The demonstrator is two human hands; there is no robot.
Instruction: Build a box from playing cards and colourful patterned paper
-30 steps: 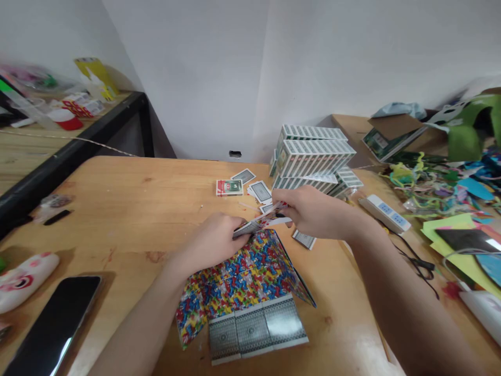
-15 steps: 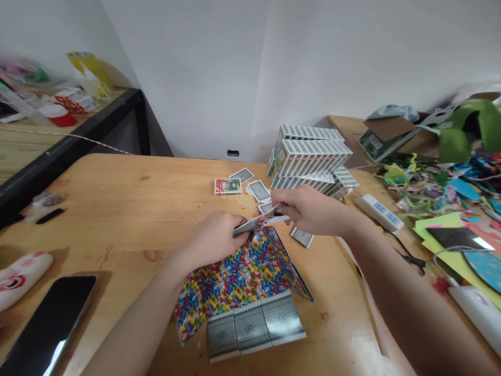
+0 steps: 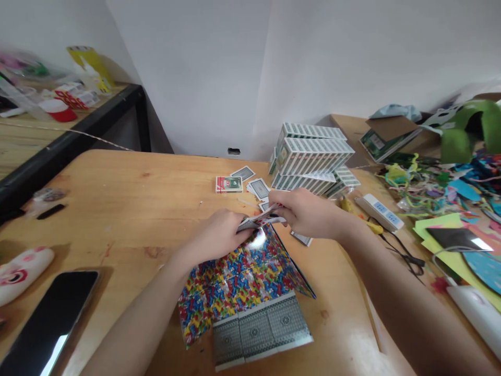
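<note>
Playing cards (image 3: 247,223) are pinched between my left hand (image 3: 219,235) and my right hand (image 3: 303,211), which meet at the top of a multicoloured patterned panel (image 3: 242,282). The fingers of both hands are closed, with some fingertips hidden. The panel looks jointed from several card-sized pieces and bends down at its left and right sides. Along its near edge, 3 grey-backed playing cards (image 3: 256,330) form a row. More loose cards (image 3: 259,189) and a red-and-green card box (image 3: 229,184) lie just beyond my hands. One more card (image 3: 301,238) lies partly under my right hand.
Green-and-white striped boxes (image 3: 315,156) are stacked against the wall. A phone (image 3: 52,318) and a white pen-case-like object (image 3: 25,274) lie at left. To the right are a power strip (image 3: 379,212), cables, coloured paper and craft scraps (image 3: 407,183).
My view has shifted slightly, and the panel with its grey cards sits a little lower and further right. Both hands keep nearly the same grip on the cards.
</note>
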